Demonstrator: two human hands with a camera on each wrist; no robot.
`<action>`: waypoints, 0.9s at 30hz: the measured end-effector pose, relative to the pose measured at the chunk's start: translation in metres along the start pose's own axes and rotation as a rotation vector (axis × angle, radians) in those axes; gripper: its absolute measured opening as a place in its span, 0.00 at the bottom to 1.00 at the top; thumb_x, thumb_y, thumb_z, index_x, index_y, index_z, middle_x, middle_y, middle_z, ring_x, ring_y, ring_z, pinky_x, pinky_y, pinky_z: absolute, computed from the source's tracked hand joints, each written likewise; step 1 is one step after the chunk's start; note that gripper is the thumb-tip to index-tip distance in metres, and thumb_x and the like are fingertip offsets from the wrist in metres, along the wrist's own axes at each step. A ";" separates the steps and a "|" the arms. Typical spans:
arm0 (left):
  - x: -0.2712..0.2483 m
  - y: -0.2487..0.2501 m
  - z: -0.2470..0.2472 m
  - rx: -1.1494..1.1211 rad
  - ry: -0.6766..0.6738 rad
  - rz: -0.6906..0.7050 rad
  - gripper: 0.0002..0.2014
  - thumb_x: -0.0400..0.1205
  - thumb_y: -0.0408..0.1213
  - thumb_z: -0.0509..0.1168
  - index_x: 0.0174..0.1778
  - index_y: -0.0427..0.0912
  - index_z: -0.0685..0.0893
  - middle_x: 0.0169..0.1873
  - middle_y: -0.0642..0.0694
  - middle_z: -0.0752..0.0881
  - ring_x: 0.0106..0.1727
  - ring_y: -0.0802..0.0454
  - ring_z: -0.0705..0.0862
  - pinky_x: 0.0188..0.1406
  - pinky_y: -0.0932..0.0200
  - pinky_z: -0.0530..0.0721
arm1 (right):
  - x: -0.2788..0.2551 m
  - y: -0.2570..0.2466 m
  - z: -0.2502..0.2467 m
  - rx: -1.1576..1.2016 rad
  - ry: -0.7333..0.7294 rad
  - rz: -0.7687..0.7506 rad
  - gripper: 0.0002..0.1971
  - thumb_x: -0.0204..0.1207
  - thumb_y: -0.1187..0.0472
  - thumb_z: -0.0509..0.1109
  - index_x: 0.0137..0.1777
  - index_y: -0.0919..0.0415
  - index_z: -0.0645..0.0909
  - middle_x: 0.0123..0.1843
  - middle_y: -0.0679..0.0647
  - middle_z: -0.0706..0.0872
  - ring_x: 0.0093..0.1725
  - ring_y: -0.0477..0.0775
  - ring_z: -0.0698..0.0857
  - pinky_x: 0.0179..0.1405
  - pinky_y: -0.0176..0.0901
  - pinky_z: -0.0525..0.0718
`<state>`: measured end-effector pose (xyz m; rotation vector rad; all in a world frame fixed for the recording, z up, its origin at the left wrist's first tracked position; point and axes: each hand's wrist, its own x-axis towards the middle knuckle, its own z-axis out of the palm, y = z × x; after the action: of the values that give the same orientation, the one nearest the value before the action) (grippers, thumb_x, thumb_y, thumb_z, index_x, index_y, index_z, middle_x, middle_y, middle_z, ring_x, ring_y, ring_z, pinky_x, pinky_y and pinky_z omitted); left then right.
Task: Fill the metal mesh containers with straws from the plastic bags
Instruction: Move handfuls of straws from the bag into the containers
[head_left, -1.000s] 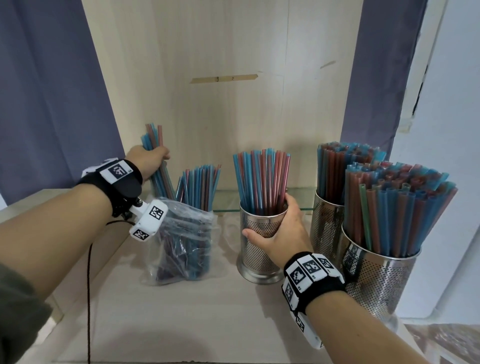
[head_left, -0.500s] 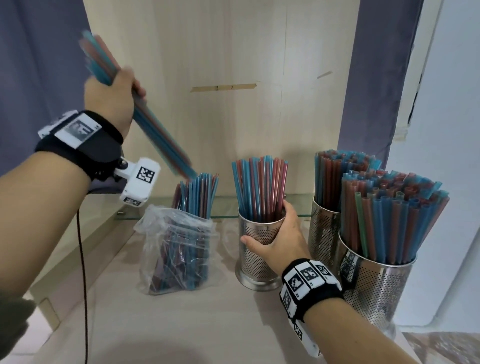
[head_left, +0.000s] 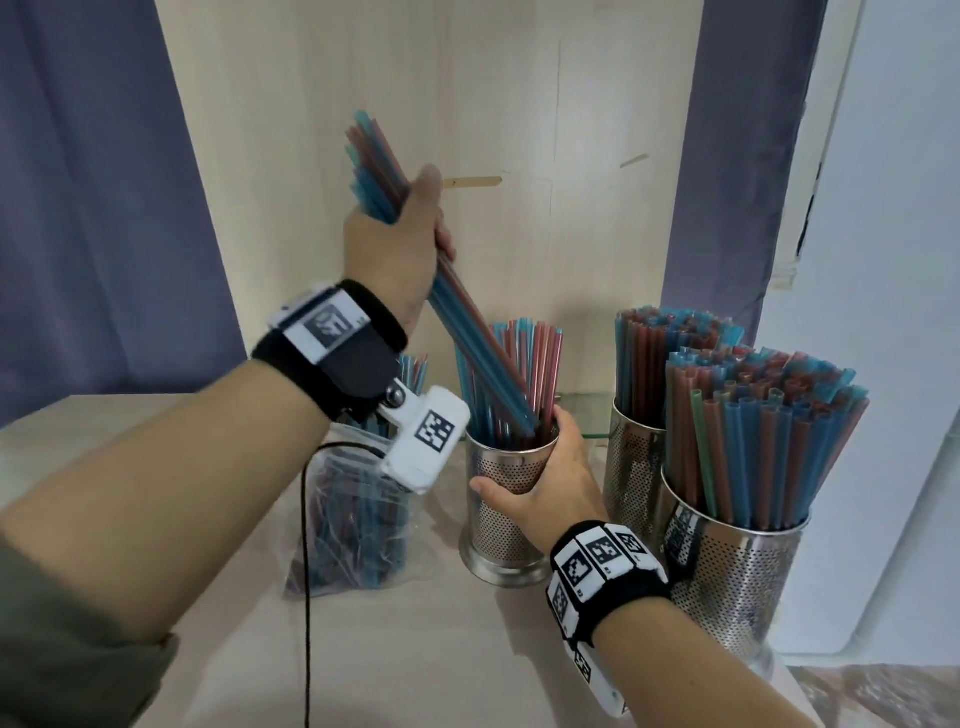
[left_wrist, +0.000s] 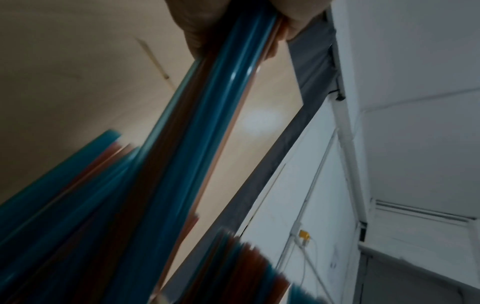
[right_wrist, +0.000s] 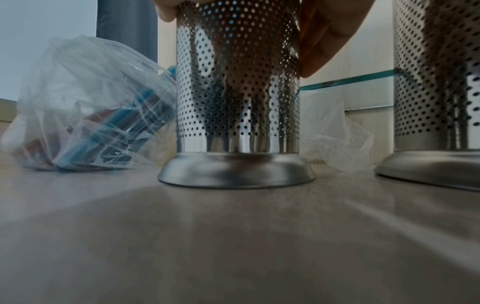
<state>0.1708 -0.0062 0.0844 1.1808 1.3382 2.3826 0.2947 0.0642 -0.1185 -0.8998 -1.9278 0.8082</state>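
Observation:
My left hand (head_left: 402, 234) grips a bundle of blue and red straws (head_left: 467, 322), tilted so its lower end dips among the straws in the middle mesh container (head_left: 506, 499). In the left wrist view the same bundle of straws (left_wrist: 207, 123) runs down from my fingers (left_wrist: 197, 26). My right hand (head_left: 550, 478) is wrapped round that container's upper wall; its fingers (right_wrist: 324, 37) show in the right wrist view beside the perforated container (right_wrist: 237, 92), which stands on the table. A clear plastic bag (head_left: 358, 514) with more straws lies to the container's left, also seen as the bag (right_wrist: 85, 107).
Two more mesh containers packed with straws stand at the right, one behind (head_left: 636, 467) and one nearer (head_left: 737, 577). A crumpled empty plastic sheet (right_wrist: 330, 131) lies behind. The beige tabletop (head_left: 415, 649) stretches in front; a wooden back panel and grey curtains close the rear.
My left hand lifted the straw bundle out of the bag, swung it right and lowered its end into the middle container. My right hand stayed on the container.

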 end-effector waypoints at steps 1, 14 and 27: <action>-0.004 -0.010 0.003 0.061 0.004 0.000 0.18 0.84 0.43 0.67 0.29 0.41 0.77 0.19 0.52 0.78 0.21 0.55 0.77 0.30 0.59 0.79 | 0.000 0.001 0.001 0.002 0.000 0.000 0.58 0.55 0.43 0.88 0.81 0.45 0.57 0.74 0.43 0.72 0.71 0.42 0.72 0.72 0.38 0.71; -0.030 -0.096 -0.002 0.852 -0.125 -0.048 0.27 0.75 0.58 0.70 0.65 0.47 0.77 0.65 0.45 0.69 0.72 0.44 0.64 0.73 0.43 0.70 | 0.003 0.007 0.005 -0.024 0.024 -0.017 0.58 0.52 0.38 0.86 0.81 0.45 0.57 0.73 0.42 0.74 0.72 0.43 0.75 0.71 0.42 0.77; -0.045 -0.123 -0.009 0.659 -0.388 -0.050 0.51 0.78 0.44 0.74 0.83 0.50 0.40 0.74 0.43 0.73 0.64 0.55 0.80 0.65 0.55 0.78 | 0.003 0.007 0.005 -0.036 0.022 -0.008 0.58 0.53 0.40 0.87 0.82 0.49 0.58 0.73 0.45 0.74 0.73 0.46 0.75 0.72 0.47 0.79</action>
<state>0.1678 0.0381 -0.0390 1.6198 2.0238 1.5773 0.2910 0.0691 -0.1256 -0.9179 -1.9310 0.7586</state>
